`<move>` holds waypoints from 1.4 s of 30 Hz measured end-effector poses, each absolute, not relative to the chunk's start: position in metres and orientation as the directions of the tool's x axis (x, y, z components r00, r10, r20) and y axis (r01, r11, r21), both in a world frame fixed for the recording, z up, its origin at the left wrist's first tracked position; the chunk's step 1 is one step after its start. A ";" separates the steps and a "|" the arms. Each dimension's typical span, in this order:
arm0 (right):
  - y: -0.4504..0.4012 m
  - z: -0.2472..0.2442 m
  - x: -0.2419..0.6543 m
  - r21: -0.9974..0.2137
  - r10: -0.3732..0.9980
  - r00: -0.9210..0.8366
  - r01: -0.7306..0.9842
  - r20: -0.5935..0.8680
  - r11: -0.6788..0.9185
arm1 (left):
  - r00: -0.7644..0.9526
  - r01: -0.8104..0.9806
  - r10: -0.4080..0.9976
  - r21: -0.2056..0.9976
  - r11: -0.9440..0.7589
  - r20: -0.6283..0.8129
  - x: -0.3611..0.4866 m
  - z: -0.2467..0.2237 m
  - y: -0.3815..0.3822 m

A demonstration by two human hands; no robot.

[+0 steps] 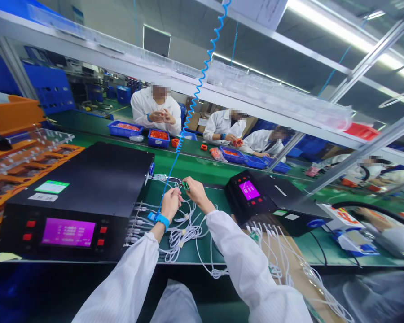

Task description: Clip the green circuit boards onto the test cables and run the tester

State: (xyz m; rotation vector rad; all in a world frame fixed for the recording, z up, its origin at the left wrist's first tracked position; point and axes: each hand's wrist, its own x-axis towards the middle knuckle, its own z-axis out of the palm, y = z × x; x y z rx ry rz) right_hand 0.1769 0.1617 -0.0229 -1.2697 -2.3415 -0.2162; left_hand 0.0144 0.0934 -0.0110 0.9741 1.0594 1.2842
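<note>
My right hand (195,193) is closed in a pinch on a small green circuit board (186,185), which shows at its fingertips. Just left of it, my left hand (171,204) has its fingers pressed together on a thin white cable (176,184); the exact grip is partly hidden. A blue wrist strap (162,220) with a coiled blue cord (202,76) is around my left wrist. Bundled white cables (185,235) lie on the green bench below both hands. A black test box (87,188) with a lit purple screen stands to the left, cables plugged into its side.
A second black box (272,202) with a purple screen stands at the right, more white cables hanging from it. Orange trays (13,179) are stacked at far left. Across the line, co-workers in white coats sit behind blue bins (159,138). A metal shelf (121,67) crosses overhead.
</note>
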 end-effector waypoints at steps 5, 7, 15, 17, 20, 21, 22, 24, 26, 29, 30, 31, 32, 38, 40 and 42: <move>0.163 -0.025 0.173 -0.124 0.764 -0.437 0.826 0.475 0.550 | -0.006 -0.259 0.998 0.964 0.051 -0.055 0.015 -0.011 0.096; 0.165 -0.026 0.172 -0.157 0.772 -0.410 0.828 0.485 0.538 | -0.017 -0.262 0.998 0.964 0.047 -0.054 0.015 -0.011 0.094; 0.179 -0.006 0.180 -0.372 0.820 -0.079 0.864 0.567 0.341 | 0.093 -0.170 0.995 0.985 0.042 -0.026 0.022 -0.023 0.066; 0.174 0.002 0.176 -0.413 0.823 -0.133 0.814 0.552 0.409 | 0.021 -0.200 0.999 0.979 0.034 -0.030 0.023 -0.021 0.071; 0.160 0.012 0.164 -0.514 0.810 -0.168 0.697 0.561 0.501 | -0.035 -0.243 0.998 0.969 0.043 -0.053 0.025 -0.017 0.090; 0.155 0.014 0.159 -0.548 0.810 -0.155 0.663 0.566 0.510 | -0.037 -0.253 0.998 0.967 0.041 -0.052 0.025 -0.015 0.096; 0.150 0.016 0.154 -0.575 0.811 -0.143 0.637 0.568 0.514 | -0.027 -0.258 0.999 0.965 0.035 -0.043 0.026 -0.015 0.102; 0.141 0.021 0.147 -0.599 0.808 -0.130 0.605 0.575 0.524 | 0.022 -0.252 1.000 0.968 0.012 -0.007 0.027 -0.014 0.110; 0.134 0.027 0.143 -0.612 0.795 -0.117 0.576 0.595 0.542 | 0.070 -0.234 0.996 0.972 -0.030 0.048 0.026 -0.014 0.114; 0.129 0.036 0.140 -0.640 0.789 -0.101 0.526 0.607 0.560 | 0.085 -0.212 0.991 0.973 -0.088 0.108 0.025 -0.014 0.112; 0.129 0.038 0.140 -0.653 0.794 -0.098 0.513 0.599 0.557 | 0.083 -0.203 0.990 0.974 -0.099 0.118 0.024 -0.013 0.110; 0.129 0.040 0.140 -0.669 0.805 -0.095 0.503 0.586 0.547 | 0.080 -0.189 0.989 0.976 -0.108 0.125 0.024 -0.013 0.107; 0.131 0.040 0.140 -0.690 0.819 -0.087 0.493 0.566 0.530 | 0.076 -0.169 0.989 0.979 -0.115 0.129 0.023 -0.012 0.104; 0.155 0.020 0.132 -0.929 0.946 0.104 0.251 0.306 0.272 | -0.022 0.014 0.996 0.996 -0.083 0.083 0.022 -0.006 0.102; 0.170 0.014 0.130 -0.976 0.963 0.180 0.123 0.202 0.182 | -0.044 0.027 0.997 0.997 -0.070 0.071 0.021 -0.006 0.105; 0.188 0.015 0.130 -0.989 0.948 0.283 0.024 0.146 0.145 | -0.020 0.056 0.999 0.998 -0.041 0.042 0.021 -0.012 0.105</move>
